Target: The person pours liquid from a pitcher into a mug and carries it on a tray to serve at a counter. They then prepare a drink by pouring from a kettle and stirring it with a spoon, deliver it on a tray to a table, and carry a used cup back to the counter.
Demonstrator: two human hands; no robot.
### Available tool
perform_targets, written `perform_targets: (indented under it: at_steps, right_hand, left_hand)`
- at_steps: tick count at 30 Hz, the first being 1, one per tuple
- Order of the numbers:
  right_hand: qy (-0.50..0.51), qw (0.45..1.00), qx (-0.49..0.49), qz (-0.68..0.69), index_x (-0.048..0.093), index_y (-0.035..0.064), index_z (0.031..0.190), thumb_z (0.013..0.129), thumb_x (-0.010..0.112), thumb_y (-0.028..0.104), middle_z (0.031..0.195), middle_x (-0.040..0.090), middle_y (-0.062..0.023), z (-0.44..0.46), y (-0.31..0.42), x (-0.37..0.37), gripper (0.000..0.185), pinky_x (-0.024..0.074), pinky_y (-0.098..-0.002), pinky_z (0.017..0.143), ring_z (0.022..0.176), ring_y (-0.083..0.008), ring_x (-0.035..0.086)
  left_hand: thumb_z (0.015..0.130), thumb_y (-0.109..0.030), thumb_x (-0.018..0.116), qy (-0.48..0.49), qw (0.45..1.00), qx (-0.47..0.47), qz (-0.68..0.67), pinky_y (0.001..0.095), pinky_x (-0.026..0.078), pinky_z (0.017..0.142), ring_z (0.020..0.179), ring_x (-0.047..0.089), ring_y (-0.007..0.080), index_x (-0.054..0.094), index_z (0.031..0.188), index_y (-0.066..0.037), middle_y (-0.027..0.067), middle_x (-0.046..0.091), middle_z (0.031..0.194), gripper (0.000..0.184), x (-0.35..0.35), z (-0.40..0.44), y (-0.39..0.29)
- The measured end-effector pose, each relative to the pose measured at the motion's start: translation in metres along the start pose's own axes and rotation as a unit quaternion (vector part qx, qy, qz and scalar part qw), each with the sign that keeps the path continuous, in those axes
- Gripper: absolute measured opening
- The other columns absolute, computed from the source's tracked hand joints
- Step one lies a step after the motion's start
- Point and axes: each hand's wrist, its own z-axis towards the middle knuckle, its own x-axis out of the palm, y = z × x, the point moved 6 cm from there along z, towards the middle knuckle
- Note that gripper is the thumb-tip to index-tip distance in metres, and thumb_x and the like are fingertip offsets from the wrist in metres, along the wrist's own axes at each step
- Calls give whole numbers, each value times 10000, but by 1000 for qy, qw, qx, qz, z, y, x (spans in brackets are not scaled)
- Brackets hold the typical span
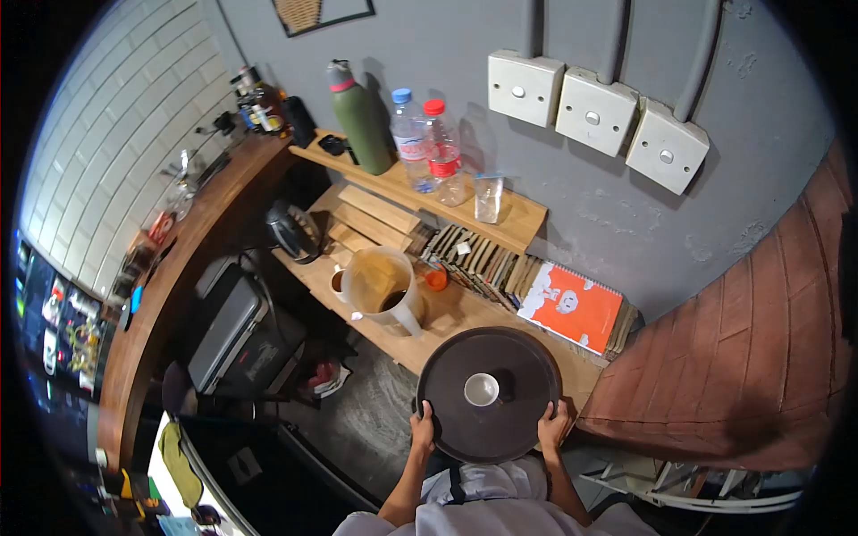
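Observation:
A round dark brown serving tray (451, 420) is held level in front of my body, its far part over the wooden bench. My left hand (423, 427) grips its left rim with the thumb on top. On the right rim, my right hand (553, 425) is closed in the same way. The fingers under the tray are hidden. A small white cup (481, 389) stands near the middle of the tray, with a dark shadow or shape beside it. Just beyond the tray is a large translucent pitcher (380, 281) on the bench.
On the bench (465, 313) stand a black kettle (293, 230), an orange notebook (572, 308) and a row of wooden pieces. A wall shelf (509, 219) holds a green bottle (362, 121) and two plastic bottles. A grey case (234, 330) is at left; a brick-patterned surface (724, 357) rises at right.

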Motion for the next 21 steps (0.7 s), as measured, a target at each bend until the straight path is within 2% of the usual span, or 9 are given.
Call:
perform_targets:
  at_steps: [5, 8, 11, 13, 15, 16, 17, 19, 21]
  right_hand:
    - [-21, 997, 45, -60, 636, -37, 1033, 913, 645, 153, 955, 655, -258, -3, -7, 4, 224, 475, -506, 801, 917, -475, 604]
    - [-30, 996, -28, -84, 655, -7, 1115, 900, 652, 139, 1015, 657, -229, 2, -12, 10, 260, 473, -490, 892, 1024, -440, 601]
    - [-57, 987, -76, -126, 624, -16, 1187, 902, 640, 135, 1090, 628, -249, 4, 11, 0, 323, 462, -488, 950, 1088, -432, 580]
    - [-27, 980, -58, -189, 573, -25, 1259, 907, 631, 142, 1192, 573, -262, 12, 34, -3, 394, 460, -484, 977, 1129, -434, 564]
    - [9, 983, 5, -184, 532, -24, 1304, 907, 630, 154, 1256, 537, -256, 20, 61, -14, 446, 456, -490, 979, 1138, -445, 554]
    - [-5, 976, -87, -199, 528, 2, 1319, 906, 629, 139, 1243, 524, -237, 19, 55, 1, 446, 499, -481, 909, 1107, -434, 567]
    - [-3, 976, -87, -200, 528, 2, 1319, 906, 629, 139, 1243, 524, -237, 18, 53, 6, 446, 499, -481, 909, 1107, -434, 567]
    - [109, 985, -133, 22, 536, 22, 1307, 893, 618, 75, 1123, 566, -202, 20, 75, 26, 425, 534, -422, 766, 963, -355, 617]
    - [157, 973, -142, 88, 562, 17, 1263, 882, 613, 46, 1045, 580, -179, 15, 82, 45, 385, 519, -388, 702, 874, -311, 618]
  left_hand:
    - [981, -460, 620, 36, 999, 17, 18, 339, 504, 795, 892, 604, 177, 655, 1119, 73, 95, 663, 982, 552, 14, 49, 18]
    - [985, -430, 629, -7, 995, 52, 81, 310, 474, 701, 791, 537, 119, 663, 927, 36, 21, 622, 843, 471, 20, 54, 4]
    - [996, -420, 615, 14, 995, 66, 69, 302, 450, 662, 756, 512, 102, 637, 861, 23, -1, 599, 802, 464, 29, 51, -5]
    - [1009, -385, 603, 0, 992, 41, 123, 303, 450, 674, 745, 514, 109, 629, 858, 33, 3, 598, 789, 444, 30, 56, 0]
    - [1018, -348, 592, -15, 988, 128, 81, 310, 433, 649, 715, 489, 112, 614, 827, 26, -5, 564, 747, 421, 36, 51, -7]
    - [986, -310, 647, -21, 986, 137, 94, 317, 424, 671, 740, 469, 127, 551, 853, 0, 14, 525, 777, 351, 39, 46, -13]
    - [986, -310, 647, -22, 986, 135, 94, 317, 424, 671, 740, 469, 127, 551, 853, 0, 14, 525, 777, 351, 39, 53, -3]
    - [932, -301, 726, -116, 973, 188, 71, 326, 417, 707, 773, 447, 145, 462, 892, -43, 28, 471, 817, 371, 29, 67, 13]
    - [893, -294, 772, -99, 980, 156, 67, 322, 418, 751, 803, 436, 162, 408, 920, -64, 43, 447, 864, 431, 28, 72, 19]
